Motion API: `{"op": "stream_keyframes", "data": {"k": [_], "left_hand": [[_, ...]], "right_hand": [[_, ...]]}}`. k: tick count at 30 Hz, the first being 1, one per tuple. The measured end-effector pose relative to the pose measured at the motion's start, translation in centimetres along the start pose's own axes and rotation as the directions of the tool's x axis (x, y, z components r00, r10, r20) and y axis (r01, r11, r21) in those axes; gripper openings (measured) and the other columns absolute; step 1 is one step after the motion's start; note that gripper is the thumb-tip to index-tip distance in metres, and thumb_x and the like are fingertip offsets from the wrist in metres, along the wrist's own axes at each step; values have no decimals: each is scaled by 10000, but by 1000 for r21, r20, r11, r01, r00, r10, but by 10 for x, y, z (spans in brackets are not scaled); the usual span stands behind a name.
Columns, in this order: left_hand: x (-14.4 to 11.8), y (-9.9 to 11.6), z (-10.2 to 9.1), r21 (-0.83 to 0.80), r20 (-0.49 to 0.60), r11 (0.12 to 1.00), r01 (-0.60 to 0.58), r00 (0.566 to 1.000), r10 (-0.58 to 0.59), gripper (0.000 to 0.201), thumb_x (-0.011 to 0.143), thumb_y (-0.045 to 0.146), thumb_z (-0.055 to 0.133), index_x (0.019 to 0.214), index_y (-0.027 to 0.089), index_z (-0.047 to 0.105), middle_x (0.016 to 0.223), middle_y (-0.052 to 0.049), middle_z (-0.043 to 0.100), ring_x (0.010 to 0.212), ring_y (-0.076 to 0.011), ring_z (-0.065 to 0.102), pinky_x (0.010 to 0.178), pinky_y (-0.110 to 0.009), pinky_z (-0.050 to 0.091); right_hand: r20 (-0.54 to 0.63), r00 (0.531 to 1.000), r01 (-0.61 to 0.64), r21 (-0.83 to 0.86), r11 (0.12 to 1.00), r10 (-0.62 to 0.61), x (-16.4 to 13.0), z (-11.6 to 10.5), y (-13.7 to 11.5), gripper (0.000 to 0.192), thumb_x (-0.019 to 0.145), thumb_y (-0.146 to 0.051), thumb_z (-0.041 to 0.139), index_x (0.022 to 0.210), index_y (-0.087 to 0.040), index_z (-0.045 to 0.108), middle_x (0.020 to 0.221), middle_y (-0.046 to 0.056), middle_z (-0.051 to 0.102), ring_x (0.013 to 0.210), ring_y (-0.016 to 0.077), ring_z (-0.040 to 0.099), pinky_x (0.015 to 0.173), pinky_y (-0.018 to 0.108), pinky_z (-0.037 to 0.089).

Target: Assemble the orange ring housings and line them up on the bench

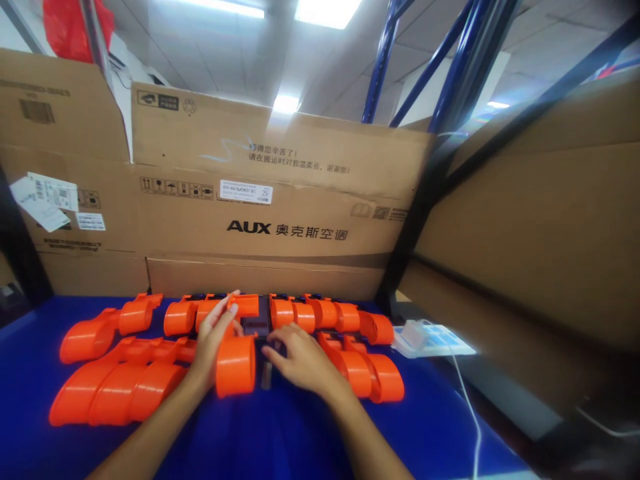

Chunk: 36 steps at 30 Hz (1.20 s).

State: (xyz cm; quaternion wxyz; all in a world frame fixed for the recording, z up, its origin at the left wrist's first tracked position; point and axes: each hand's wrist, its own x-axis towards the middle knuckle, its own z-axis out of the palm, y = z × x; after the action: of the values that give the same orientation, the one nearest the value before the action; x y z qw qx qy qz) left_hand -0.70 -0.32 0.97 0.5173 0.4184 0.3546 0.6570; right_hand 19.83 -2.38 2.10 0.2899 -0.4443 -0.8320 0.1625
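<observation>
My left hand (213,340) is closed around an orange plastic tape dispenser (236,367), whose wide ring faces down towards me. Just to its right, my right hand (303,357) has curled fingers, with thumb and fingertips close together beside the dispenser's edge. Anything small between those fingertips is too blurred to make out. A black box-like object (257,320) stands behind and between my hands. Below my right fingertips lies a small dark piece (267,376) on the blue table surface (240,440).
Several orange dispensers lie in rows at left (113,393) and right (357,373), some with black parts. A cardboard panel (190,233) stands behind. At right are a white adapter (419,333) and its cable (467,400). A dark rack post (415,220) rises there.
</observation>
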Motion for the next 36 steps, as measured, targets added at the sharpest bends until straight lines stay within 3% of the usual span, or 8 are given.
{"op": "stream_keyframes", "data": {"k": [2, 6, 15, 20, 23, 27, 30, 36], "left_hand": [[0, 1, -3, -30, -35, 1000, -7, 999, 6, 779, 708, 533, 755, 1348, 121, 589, 528, 24, 605, 432, -110, 503, 478, -228, 403], [-5, -2, -1, -56, -38, 998, 9, 999, -11, 757, 676, 536, 776, 1293, 121, 631, 524, 26, 606, 436, -109, 510, 476, -220, 409], [-7, -14, 0, 18, 45, 1000, 9, 999, -10, 800, 730, 517, 753, 1398, 139, 529, 513, 36, 589, 464, -115, 512, 486, -207, 399], [-9, -14, 1, 33, 84, 999, -19, 996, 16, 757, 745, 484, 754, 1385, 141, 543, 621, 10, 638, 473, -99, 526, 488, -202, 401], [-10, -15, 3, 30, 81, 999, -34, 996, 31, 735, 756, 470, 748, 1384, 146, 545, 643, 9, 640, 476, -100, 536, 493, -206, 411], [-14, -13, 7, 32, 120, 999, -42, 992, 38, 708, 780, 445, 732, 1393, 152, 534, 617, 23, 620, 469, -103, 539, 494, -208, 409], [-18, -10, 9, 39, 145, 998, -40, 989, 34, 694, 789, 440, 723, 1390, 149, 535, 633, 15, 633, 458, -101, 541, 488, -209, 403], [-18, -14, 8, 57, 138, 998, -24, 990, 16, 681, 779, 476, 725, 1348, 138, 564, 634, 13, 620, 470, -120, 557, 480, -224, 403]], "right_hand": [[108, 993, 53, -135, 989, -38, -3, -1, -1, 295, 825, -445, 709, 990, -201, 708, 997, 78, 677, 992, 249, 583, 861, 320, 427], [261, 965, 95, -221, 971, -35, -4, 5, 0, 324, 738, -459, 786, 916, -199, 711, 1018, 76, 643, 995, 258, 553, 873, 336, 418], [230, 973, 17, -149, 989, 17, -3, 16, 8, 471, 645, -341, 860, 1027, -210, 617, 1030, 52, 634, 992, 239, 550, 797, 289, 421], [116, 993, -12, 23, 1000, 9, 0, 18, 11, 221, 772, -163, 698, 969, -218, 614, 834, 2, 665, 800, 186, 606, 684, 253, 417], [-80, 996, -19, 216, 976, 37, 6, 14, 12, 74, 848, -207, 630, 922, -211, 630, 785, 5, 685, 725, 181, 624, 657, 264, 440], [-320, 931, 23, 526, 850, 173, 13, 7, 10, 216, 886, -343, 620, 1058, -212, 616, 940, 51, 723, 723, 184, 646, 601, 266, 465], [-330, 916, 52, 662, 748, 229, 15, 4, 7, 310, 865, -390, 654, 1117, -217, 600, 985, 62, 722, 688, 165, 635, 538, 240, 456], [-387, 889, 113, 702, 703, 244, 16, 2, 10, 371, 820, -414, 703, 1115, -211, 606, 909, 47, 697, 656, 146, 581, 526, 232, 466]]}}
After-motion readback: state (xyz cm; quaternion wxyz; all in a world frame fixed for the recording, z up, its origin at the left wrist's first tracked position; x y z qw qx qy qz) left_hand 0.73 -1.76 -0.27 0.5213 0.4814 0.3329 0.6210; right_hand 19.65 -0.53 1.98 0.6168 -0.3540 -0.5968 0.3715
